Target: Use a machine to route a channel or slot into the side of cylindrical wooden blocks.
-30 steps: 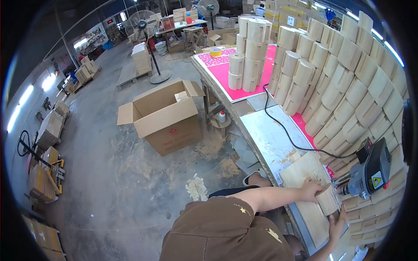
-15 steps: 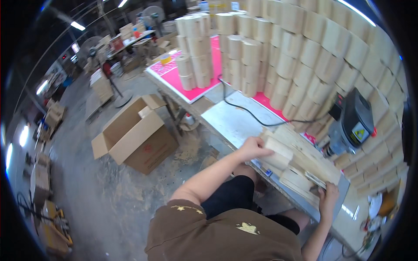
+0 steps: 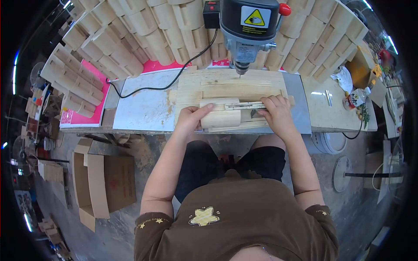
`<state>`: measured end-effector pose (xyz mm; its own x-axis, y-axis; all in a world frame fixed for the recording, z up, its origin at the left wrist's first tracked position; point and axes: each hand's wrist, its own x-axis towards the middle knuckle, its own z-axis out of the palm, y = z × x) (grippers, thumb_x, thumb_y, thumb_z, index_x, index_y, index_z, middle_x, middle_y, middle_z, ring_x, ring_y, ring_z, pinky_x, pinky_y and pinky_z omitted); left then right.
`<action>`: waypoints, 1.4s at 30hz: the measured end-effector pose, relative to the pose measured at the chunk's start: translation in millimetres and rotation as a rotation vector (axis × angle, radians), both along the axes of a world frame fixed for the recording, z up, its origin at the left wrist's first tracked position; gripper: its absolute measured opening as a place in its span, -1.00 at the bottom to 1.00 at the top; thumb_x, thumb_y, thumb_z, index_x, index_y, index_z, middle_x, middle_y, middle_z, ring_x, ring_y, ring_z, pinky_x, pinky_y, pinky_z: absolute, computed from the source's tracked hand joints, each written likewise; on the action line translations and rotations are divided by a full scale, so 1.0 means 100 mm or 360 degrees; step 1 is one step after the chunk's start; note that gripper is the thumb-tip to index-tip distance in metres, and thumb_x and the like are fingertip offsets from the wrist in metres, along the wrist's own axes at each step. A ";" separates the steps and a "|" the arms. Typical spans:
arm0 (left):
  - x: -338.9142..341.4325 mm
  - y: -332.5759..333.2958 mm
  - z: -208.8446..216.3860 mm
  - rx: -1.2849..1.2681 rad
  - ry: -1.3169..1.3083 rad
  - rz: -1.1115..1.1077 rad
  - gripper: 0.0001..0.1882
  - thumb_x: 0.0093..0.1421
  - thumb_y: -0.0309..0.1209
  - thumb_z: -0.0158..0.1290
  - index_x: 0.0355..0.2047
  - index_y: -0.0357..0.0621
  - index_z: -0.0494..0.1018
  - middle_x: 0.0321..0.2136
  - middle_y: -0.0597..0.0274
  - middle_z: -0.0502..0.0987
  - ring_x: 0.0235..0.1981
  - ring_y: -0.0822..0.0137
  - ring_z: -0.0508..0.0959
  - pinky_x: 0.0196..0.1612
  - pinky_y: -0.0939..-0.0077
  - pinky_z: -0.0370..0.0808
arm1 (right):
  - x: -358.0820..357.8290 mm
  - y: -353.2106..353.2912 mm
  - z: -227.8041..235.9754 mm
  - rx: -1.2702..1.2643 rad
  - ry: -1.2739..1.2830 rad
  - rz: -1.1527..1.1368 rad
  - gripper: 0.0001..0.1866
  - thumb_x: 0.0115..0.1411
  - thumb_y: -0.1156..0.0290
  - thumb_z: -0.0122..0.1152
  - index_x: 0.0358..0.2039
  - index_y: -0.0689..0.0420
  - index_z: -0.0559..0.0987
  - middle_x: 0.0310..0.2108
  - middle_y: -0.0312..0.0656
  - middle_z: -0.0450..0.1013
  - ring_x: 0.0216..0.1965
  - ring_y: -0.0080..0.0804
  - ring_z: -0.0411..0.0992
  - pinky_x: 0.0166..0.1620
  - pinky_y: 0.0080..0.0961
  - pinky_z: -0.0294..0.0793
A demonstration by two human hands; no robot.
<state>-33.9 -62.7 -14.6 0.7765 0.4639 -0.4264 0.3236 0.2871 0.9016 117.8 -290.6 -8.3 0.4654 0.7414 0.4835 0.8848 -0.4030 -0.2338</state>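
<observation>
The person sits at a bench [image 3: 143, 113] with a drill press [image 3: 248, 26] at the top centre of the frame. The left hand [image 3: 190, 119] is closed around the near end of a curved wooden piece [image 3: 220, 118] lying on a wooden jig [image 3: 226, 87] in the middle of the frame. The right hand [image 3: 276, 114] rests with fingers spread flat on the jig's right side, gripping nothing. The step looks like seating the piece in the jig below the bit; the next move would call for sliding it squarely against the stops. Half a second earlier the view was angled leftward, the press at the right; now it looks straight down over the jig.
</observation>
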 end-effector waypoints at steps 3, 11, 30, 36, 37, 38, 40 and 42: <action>0.16 -0.15 -0.16 -0.0013 -0.0072 -0.0103 -0.62 0.05 -0.15 0.18 -0.43 -0.29 0.43 -0.65 0.34 0.44 -0.68 0.57 0.40 -0.60 0.71 0.32 | -0.03 0.00 0.01 -0.0023 0.0010 0.0017 -0.64 -0.12 0.40 0.26 -0.24 0.11 0.46 -0.33 -0.18 0.39 -0.20 -0.18 0.29 -0.10 -0.29 0.21; 0.08 -0.38 -0.41 0.0429 -0.0720 0.0154 -0.52 -0.14 -0.21 0.32 -0.33 -0.29 0.43 -0.32 0.14 0.43 -0.30 0.36 0.44 -0.27 0.56 0.39 | 0.02 -0.26 -0.09 0.0085 -0.0083 -0.0334 -0.39 -0.24 0.41 0.39 -0.08 0.03 0.43 -0.23 -0.12 0.32 -0.20 -0.14 0.28 -0.09 -0.26 0.24; 0.45 0.09 -0.69 0.2123 -0.0326 0.0103 -0.45 -0.30 -0.24 0.30 -0.19 0.01 0.51 -0.33 0.29 0.48 -0.18 0.20 0.37 -0.07 0.22 0.19 | 0.33 0.45 -0.23 0.0296 0.0408 -0.0521 -0.33 -0.18 0.49 0.39 0.02 -0.02 0.39 0.00 0.06 0.20 -0.12 -0.04 0.35 -0.10 -0.28 0.41; 0.47 0.21 -0.76 0.2011 -0.0457 -0.0084 -0.41 -0.29 -0.25 0.30 -0.15 -0.04 0.48 -0.43 0.32 0.44 -0.26 0.21 0.37 -0.14 0.28 0.22 | 0.53 0.31 0.09 0.0490 0.0382 -0.0091 -0.40 -0.06 0.47 0.31 0.05 0.06 0.37 0.02 0.04 0.25 0.04 -0.15 0.27 0.02 -0.33 0.34; 0.48 0.22 -0.80 0.2020 -0.0479 -0.0067 -0.41 -0.29 -0.25 0.30 -0.14 -0.05 0.48 -0.44 0.32 0.42 -0.28 0.21 0.37 -0.16 0.28 0.23 | 0.66 0.32 0.24 0.0665 0.0297 -0.0031 -0.42 -0.03 0.43 0.30 0.05 0.07 0.37 0.02 0.01 0.26 0.05 -0.17 0.27 0.05 -0.33 0.30; 0.47 0.22 -0.82 0.2029 -0.0499 -0.0053 -0.40 -0.29 -0.25 0.30 -0.14 -0.05 0.48 -0.46 0.31 0.41 -0.29 0.21 0.37 -0.18 0.29 0.24 | 0.78 0.34 0.46 0.0839 0.0212 0.0029 -0.44 0.00 0.40 0.29 0.05 0.09 0.36 0.03 -0.01 0.28 0.06 -0.18 0.26 0.08 -0.34 0.27; 0.45 0.22 -0.79 0.2016 -0.0477 -0.0066 -0.40 -0.29 -0.26 0.30 -0.14 -0.06 0.48 -0.47 0.30 0.40 -0.30 0.21 0.38 -0.19 0.29 0.25 | 0.87 0.51 1.08 0.1205 0.0454 -0.0020 -0.47 0.05 0.31 0.26 0.05 0.07 0.37 0.06 -0.09 0.27 0.09 -0.19 0.24 0.13 -0.30 0.21; 0.46 0.21 -0.76 0.2004 -0.0475 -0.0079 -0.41 -0.29 -0.26 0.30 -0.14 -0.06 0.48 -0.48 0.30 0.40 -0.32 0.21 0.38 -0.20 0.29 0.25 | 1.00 0.66 1.55 0.1229 0.0063 0.0135 -0.60 0.16 0.26 0.11 -0.02 0.18 0.42 -0.06 -0.10 0.39 0.00 -0.32 0.33 0.03 -0.48 0.28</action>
<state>11.9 -41.7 -90.1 0.7934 0.3850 0.4715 0.0501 -0.8133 0.5797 218.1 -224.9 146.4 0.4499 0.2351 0.8616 0.8904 -0.0441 -0.4529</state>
